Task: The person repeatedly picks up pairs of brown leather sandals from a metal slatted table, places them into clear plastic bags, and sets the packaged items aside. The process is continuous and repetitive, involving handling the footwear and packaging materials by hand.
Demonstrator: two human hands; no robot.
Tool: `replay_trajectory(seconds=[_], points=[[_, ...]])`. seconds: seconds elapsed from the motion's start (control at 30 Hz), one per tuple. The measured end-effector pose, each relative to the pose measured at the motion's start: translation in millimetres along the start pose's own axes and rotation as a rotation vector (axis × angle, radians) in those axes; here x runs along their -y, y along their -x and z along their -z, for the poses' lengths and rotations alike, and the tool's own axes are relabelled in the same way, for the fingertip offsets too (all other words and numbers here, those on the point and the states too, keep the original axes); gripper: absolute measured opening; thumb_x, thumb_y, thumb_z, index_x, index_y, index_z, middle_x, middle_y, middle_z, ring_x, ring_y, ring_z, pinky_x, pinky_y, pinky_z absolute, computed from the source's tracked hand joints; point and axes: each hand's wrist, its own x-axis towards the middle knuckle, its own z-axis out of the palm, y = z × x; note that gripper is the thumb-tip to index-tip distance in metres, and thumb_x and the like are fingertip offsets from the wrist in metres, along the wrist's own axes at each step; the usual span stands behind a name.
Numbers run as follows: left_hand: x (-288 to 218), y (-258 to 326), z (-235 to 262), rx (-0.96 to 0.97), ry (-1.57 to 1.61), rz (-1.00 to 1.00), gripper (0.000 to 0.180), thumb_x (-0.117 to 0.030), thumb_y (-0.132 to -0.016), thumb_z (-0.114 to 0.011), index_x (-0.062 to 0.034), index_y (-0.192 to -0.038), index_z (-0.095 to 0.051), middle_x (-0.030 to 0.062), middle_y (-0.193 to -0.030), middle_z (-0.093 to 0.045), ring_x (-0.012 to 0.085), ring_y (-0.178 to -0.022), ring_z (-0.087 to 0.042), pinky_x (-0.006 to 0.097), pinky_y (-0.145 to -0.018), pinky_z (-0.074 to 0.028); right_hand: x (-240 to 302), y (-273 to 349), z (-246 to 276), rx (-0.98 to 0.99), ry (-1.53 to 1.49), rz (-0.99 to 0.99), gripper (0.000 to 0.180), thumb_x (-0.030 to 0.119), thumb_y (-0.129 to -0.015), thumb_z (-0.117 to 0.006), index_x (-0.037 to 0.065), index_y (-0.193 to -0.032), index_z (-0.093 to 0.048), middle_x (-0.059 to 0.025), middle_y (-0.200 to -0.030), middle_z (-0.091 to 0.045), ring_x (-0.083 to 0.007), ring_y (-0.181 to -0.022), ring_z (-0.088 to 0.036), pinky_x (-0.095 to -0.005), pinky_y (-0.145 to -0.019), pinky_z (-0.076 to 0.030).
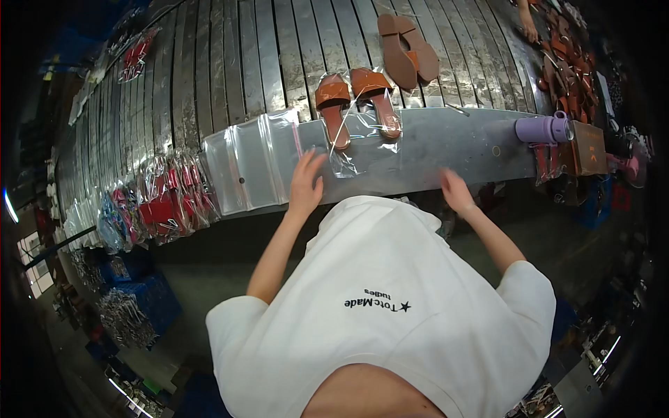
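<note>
A pair of brown slide sandals (333, 97) lies in clear plastic wrapping at the table's near edge, straps up, toes pointing away. My left hand (305, 184) is open, thumb and fingers apart, beside the right edge of a stack of clear plastic bags (252, 167). Nothing shows in its grasp. My right hand (456, 192) hovers at the near edge of the grey work strip (446, 143); it is a little blurred, with its fingers stretched out and nothing visible in them. Behind the wrapped pair lie two more brown sandals (398, 59), one sole up, overlapping.
Wrapped red items (167, 202) are heaped left of the bags. To the right are a purple bottle (535, 129), a brown box (587, 150) and a pile of brown sandals (570, 76). Another person's hand (529, 28) shows at the far right. The tabletop (209, 70) is slatted metal.
</note>
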Motion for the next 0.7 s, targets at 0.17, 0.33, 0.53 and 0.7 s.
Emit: replay_trajectory(seconds=[0.17, 0.33, 0.53, 0.7], points=[[-3.1, -53.9, -12.4, 0.27, -0.427, -0.602, 0.014, -0.002, -0.079, -0.057, -0.0041, -0.091, -0.063, 0.0109, -0.11, -0.062, 0.0312, -0.106, -0.055, 0.04, -0.089, -0.047, 28.1, -76.7, 18.4, -0.088, -0.015, 0.61, 0.022, 0.01, -0.083, -0.057, 0.002, -0.104, -0.06, -0.0129, -0.111, -0.059, -0.0306, -0.098, -0.057, -0.0367, -0.085, -0.047], [34.4, -27.2, -50.3, 0.009, 0.407, 0.587, 0.029, -0.012, -0.086, -0.054, -0.0016, -0.106, -0.037, 0.0217, -0.076, -0.061, 0.0339, -0.067, -0.062, 0.042, -0.062, -0.049, 14.6, -69.1, -35.4, -0.09, -0.768, -0.343, 0.021, 0.014, -0.085, -0.059, 0.0, -0.1, -0.059, -0.021, -0.074, -0.063, -0.0315, -0.072, -0.064, -0.0372, -0.068, -0.05], [-19.1, -50.7, -113.8, 0.402, 0.03, 0.472, 0.045, -0.02, -0.085, -0.057, 0.0017, -0.115, -0.031, 0.0276, -0.084, -0.06, 0.044, -0.079, -0.06, 0.048, -0.07, -0.047, -24.8, -22.6, -35.1, -0.116, -0.443, -0.521, 0.023, 0.023, -0.087, -0.054, 0.002, -0.095, -0.059, -0.0248, -0.091, -0.062, -0.0421, -0.088, -0.059, -0.0475, -0.075, -0.047], [-84.8, -205.9, -124.3, 0.313, -0.195, -0.179, 0.076, -0.014, -0.072, -0.069, -0.0025, -0.134, -0.026, 0.0273, -0.132, -0.037, 0.0412, -0.121, -0.039, 0.046, -0.099, -0.034, -128.4, 7.9, 12.4, -0.256, -0.214, -0.738, 0.017, 0.023, -0.089, -0.051, 0.006, -0.09, -0.055, -0.0192, -0.084, -0.063, -0.0384, -0.082, -0.061, -0.0463, -0.07, -0.048]])
